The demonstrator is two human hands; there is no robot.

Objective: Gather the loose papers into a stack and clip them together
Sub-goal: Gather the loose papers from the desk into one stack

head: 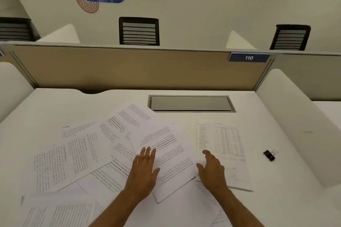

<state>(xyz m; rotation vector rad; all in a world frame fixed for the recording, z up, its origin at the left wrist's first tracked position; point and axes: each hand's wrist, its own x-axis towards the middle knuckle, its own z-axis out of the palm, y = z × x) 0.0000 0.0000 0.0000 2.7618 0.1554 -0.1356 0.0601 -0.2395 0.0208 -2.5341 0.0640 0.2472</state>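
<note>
Several loose printed papers (88, 153) lie scattered and overlapping across the white desk (55, 105). One sheet with a table (221, 140) lies apart at the right. My left hand (144, 169) rests flat, fingers together, on the left edge of an upside-down text sheet (171, 158) in the middle. My right hand (212, 169) lies on the papers at that sheet's right edge, fingers loosely apart, holding nothing. A black binder clip (269, 155) sits alone on the desk far to the right, well apart from both hands.
A grey cable-port lid (190, 103) is set into the desk behind the papers. A tan partition (129, 68) with a "110" tag (249, 57) closes the back. White side dividers (295, 116) flank the desk. Black chairs (139, 31) stand beyond.
</note>
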